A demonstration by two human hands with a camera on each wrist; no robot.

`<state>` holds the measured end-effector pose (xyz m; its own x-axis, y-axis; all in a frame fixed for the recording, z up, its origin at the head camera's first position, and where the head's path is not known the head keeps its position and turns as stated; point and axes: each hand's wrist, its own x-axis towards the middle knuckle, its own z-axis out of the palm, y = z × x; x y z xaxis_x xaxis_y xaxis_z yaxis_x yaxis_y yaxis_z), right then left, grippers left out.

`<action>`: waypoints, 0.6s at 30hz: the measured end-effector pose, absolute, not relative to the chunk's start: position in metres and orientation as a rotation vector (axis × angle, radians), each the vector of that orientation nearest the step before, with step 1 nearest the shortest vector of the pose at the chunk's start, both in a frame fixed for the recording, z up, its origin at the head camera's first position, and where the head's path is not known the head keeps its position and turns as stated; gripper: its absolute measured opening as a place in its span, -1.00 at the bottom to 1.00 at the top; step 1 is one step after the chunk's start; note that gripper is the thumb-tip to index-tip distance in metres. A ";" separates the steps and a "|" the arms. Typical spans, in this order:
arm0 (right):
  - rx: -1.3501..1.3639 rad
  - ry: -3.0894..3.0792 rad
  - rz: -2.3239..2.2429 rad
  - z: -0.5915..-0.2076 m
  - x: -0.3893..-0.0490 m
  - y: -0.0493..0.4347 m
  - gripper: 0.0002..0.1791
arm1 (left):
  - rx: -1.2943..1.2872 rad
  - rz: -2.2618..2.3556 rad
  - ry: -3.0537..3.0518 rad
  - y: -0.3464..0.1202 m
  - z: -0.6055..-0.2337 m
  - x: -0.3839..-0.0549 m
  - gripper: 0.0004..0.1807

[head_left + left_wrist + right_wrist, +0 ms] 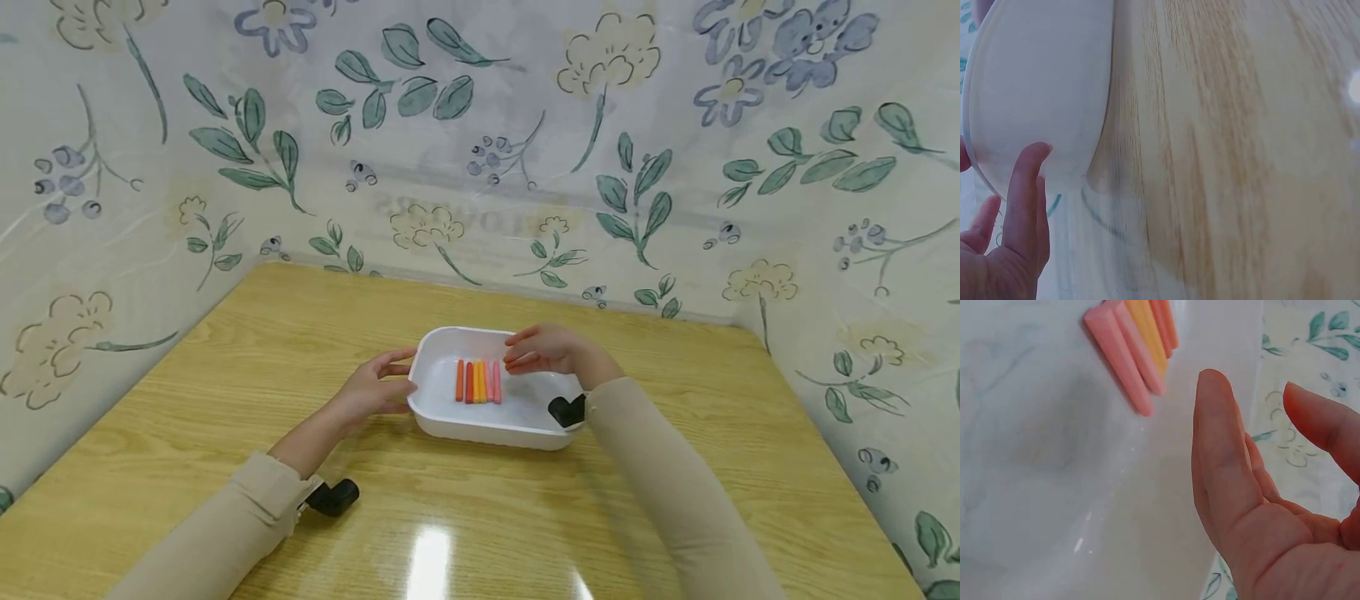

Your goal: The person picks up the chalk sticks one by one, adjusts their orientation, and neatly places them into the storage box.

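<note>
A white rectangular tray [491, 436] stands on the table. In its left half, several short crayon-like sticks [478, 382] lie side by side: orange, red, yellow and pink. My left hand [369, 390] is at the tray's left end, its fingers fairly straight and spread along the outer wall; the left wrist view shows fingertips [1036, 150] against that wall. Above the tray, just right of the pink sticks, hovers my right hand [546, 350]. Its fingers are extended with the thumb apart, and nothing is between them. The nearest pink stick [1119, 362] shows beside it in the right wrist view.
The wooden table [465, 517] extends on all sides of the tray. Behind and beside it hangs a floral-printed sheet [480, 167]. Black wrist-worn devices [333, 497] stick out from both beige sleeves [660, 475].
</note>
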<state>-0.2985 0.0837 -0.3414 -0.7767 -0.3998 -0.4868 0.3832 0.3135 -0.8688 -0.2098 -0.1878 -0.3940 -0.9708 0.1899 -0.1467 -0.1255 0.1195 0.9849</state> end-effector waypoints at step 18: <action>-0.099 1.959 -1.654 -0.311 -0.278 0.112 -0.54 | 0.044 1.930 2.164 -0.186 -0.392 -0.210 -0.32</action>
<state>-0.2785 0.1119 -0.3107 -0.8360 -0.4051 -0.3701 0.2972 0.2328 -0.9260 -0.2096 -0.1862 -0.3917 -0.9705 0.1815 -0.1587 -0.1371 0.1262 0.9825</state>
